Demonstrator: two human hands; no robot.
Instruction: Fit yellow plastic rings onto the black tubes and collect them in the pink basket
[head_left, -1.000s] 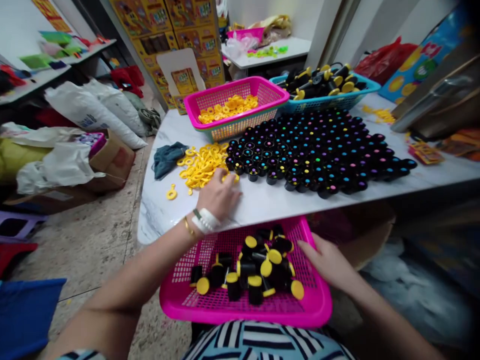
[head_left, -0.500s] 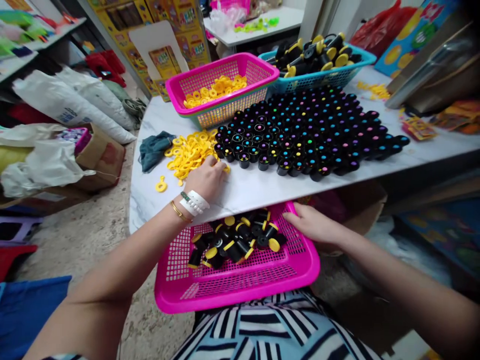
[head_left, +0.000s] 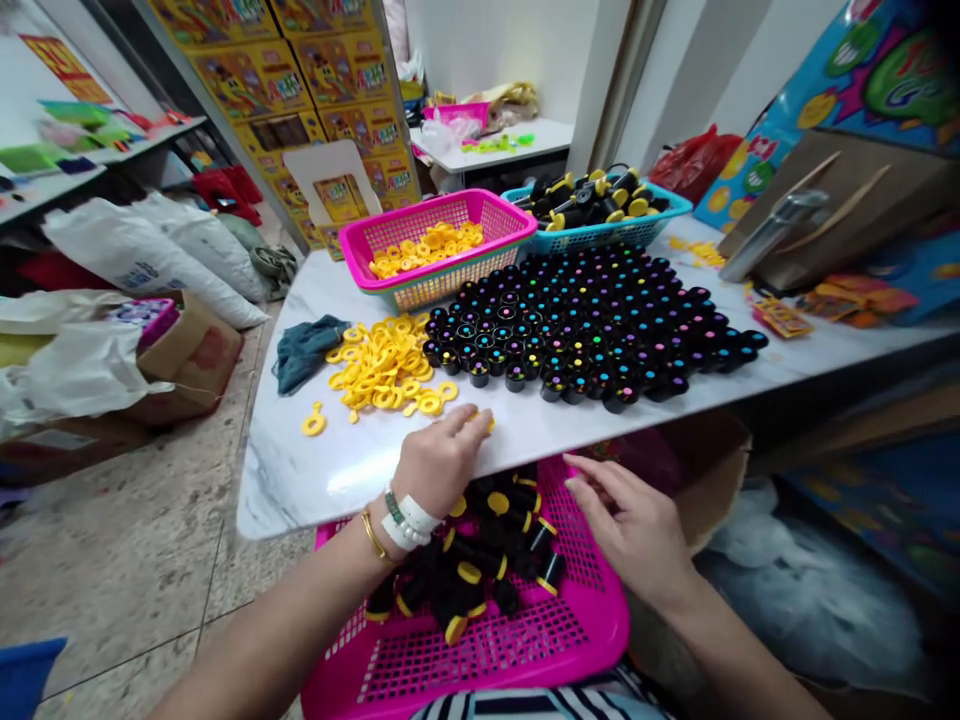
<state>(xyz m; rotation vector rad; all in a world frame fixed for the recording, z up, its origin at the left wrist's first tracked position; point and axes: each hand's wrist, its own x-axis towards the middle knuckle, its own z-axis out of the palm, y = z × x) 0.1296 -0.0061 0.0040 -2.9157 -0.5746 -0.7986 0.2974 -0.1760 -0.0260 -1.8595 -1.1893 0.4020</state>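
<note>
My left hand (head_left: 444, 455), with bracelets at the wrist, is at the table's front edge, its fingers closed on a small yellow piece (head_left: 486, 422) that is mostly hidden. Loose yellow ring pieces (head_left: 386, 360) lie in a pile just beyond it. My right hand (head_left: 634, 525) hovers over the right rim of the pink basket (head_left: 600, 610) on my lap, fingers apart and nothing visible in them. Inside that basket are black cylinders with yellow caps (head_left: 469, 573). Many upright black cylinders (head_left: 592, 320) with coloured dots stand in rows on the white table (head_left: 289, 480).
Behind the pile sits a pink basket (head_left: 442, 265) of yellow rings, beside a blue basket (head_left: 600, 232) of black and yellow pieces. A dark cloth (head_left: 304, 350) lies at the left. A paper bag (head_left: 840, 210) and a metallic bottle (head_left: 776, 235) are at the right.
My left hand has moved from the yellow pile toward the table's front edge with a yellow piece. My right hand has let go of the basket rim. The view has tilted up.
</note>
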